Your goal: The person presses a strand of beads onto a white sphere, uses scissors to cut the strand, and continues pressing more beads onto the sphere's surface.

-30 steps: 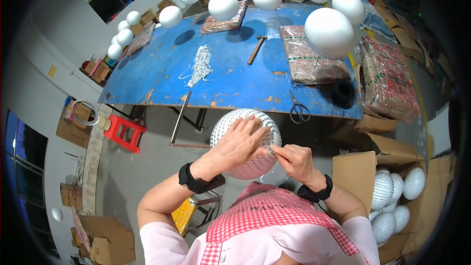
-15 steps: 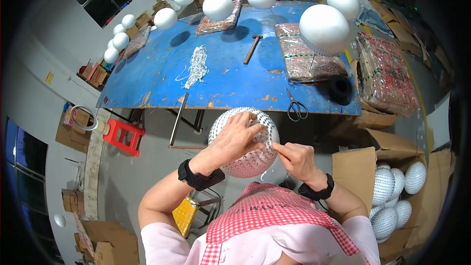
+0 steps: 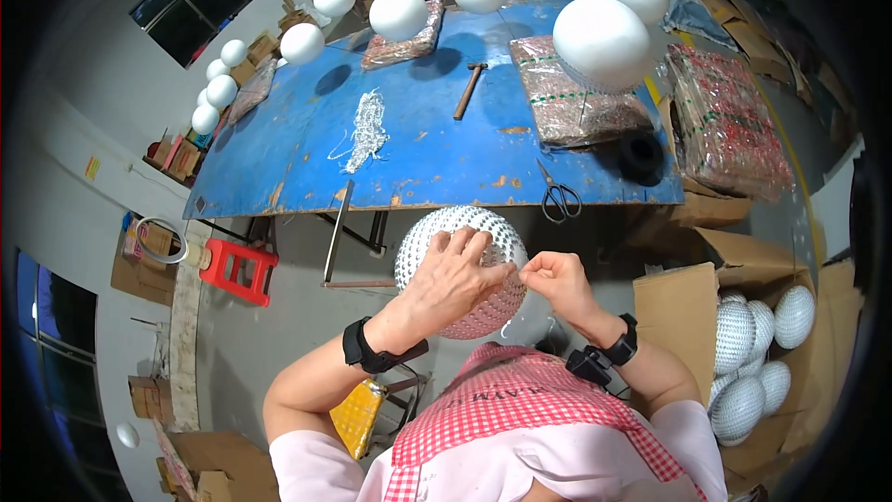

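Observation:
A white ball (image 3: 462, 221) covered in rows of small shiny beads is in front of me, just off the table's near edge. Over its front curves my left hand (image 3: 455, 271), fingers bent and pressed to the beads, thumb reaching toward the ball's right side. At that right edge, my right hand (image 3: 560, 286) is closed in a pinch; whatever is between its fingertips is too small to make out. Below the ball dangles a thin pale strand (image 3: 505, 327). The ball's underside is partly hidden by my left hand and the checked apron.
On the blue table (image 3: 307, 158) lie a bundle of bead strands (image 3: 369, 130), a hammer (image 3: 471, 91), scissors (image 3: 559, 197) and a black roll (image 3: 641, 157). Several plain white balls (image 3: 602, 42) stand above it. At right, a carton (image 3: 676, 321) holds beaded balls. A red stool (image 3: 240, 271) is left.
My right hand has turned, and its fingertips now pinch close to my left thumb. The left hand has shifted slightly on the ball. The whole view has tilted a little.

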